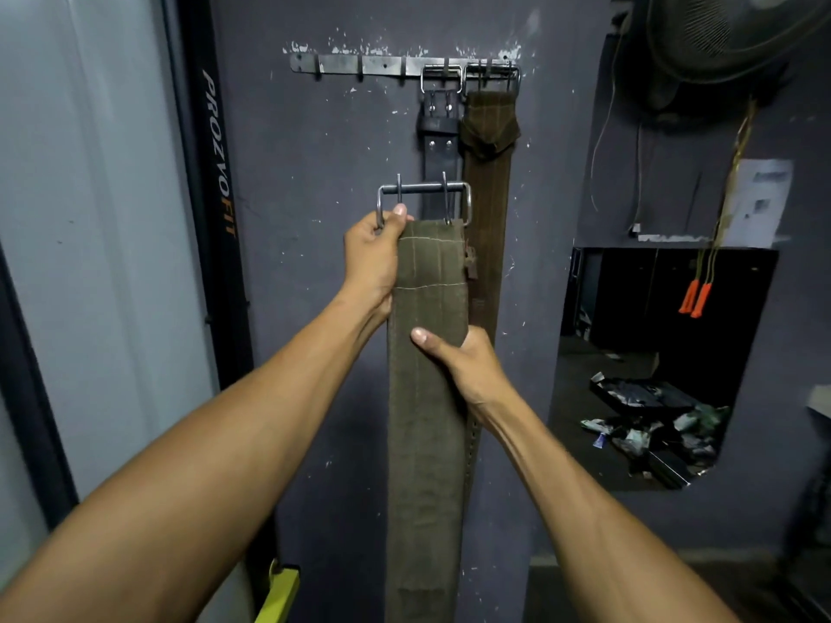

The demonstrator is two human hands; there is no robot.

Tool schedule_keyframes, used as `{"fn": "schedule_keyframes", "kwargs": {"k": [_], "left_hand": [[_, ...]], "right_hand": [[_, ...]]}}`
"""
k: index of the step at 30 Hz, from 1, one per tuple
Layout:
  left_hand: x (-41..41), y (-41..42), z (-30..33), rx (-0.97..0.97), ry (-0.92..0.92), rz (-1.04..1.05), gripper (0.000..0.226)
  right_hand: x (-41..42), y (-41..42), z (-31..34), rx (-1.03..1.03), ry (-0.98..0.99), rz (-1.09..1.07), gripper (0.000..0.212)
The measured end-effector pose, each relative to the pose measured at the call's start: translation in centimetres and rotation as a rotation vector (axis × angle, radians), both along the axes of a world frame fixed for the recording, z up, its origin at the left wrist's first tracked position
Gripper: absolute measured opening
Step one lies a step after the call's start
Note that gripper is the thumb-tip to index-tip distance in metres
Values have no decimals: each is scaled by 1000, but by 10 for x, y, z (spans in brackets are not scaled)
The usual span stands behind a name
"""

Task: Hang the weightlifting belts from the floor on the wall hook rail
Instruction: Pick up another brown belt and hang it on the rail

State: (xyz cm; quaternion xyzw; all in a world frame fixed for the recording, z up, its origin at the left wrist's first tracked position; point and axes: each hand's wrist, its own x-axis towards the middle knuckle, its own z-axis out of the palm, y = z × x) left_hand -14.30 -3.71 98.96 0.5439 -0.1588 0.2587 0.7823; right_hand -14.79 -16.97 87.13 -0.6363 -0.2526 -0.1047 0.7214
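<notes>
Arms reach forward from the bottom of the view, both raised toward the wall. Your right hand [467, 366] grasps the olive belt [427, 397] partway down its length, thumb across the front and fingers wrapped behind the right edge. Your left hand [373, 258] grips the top of that belt, thumb pressed at the left corner of its buckle [425, 201], fingers curled round the buckle's left side. The belt hangs straight down between your forearms, held in front of the wall and below the hook rail [382, 65], not yet on a hook. Behind it, a black belt [438, 128] and a brown belt [488, 173] hang side by side by their buckles from the right end of the rail. To the right, two orange handles [696, 299] dangle on cords beside a dark opening [665, 308]. A fan [728, 33] sits at the upper right.
</notes>
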Motion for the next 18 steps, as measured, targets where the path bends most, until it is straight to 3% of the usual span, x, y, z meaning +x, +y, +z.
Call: {"fn": "schedule_keyframes", "kwargs": {"k": [4, 7, 13, 18], "left_hand": [[-2, 9, 15, 14, -67, -11, 22], [-3, 10, 15, 40, -76, 1, 20], [0, 15, 11, 56, -60, 12, 23], [8, 16, 7, 54, -60, -6, 24]], "right_hand": [[-14, -4, -72, -49, 216, 133, 33], [-22, 6, -115, 85, 355, 107, 33], [-33, 9, -167, -128, 425, 132, 50], [-16, 8, -147, -127, 384, 129, 37]]}}
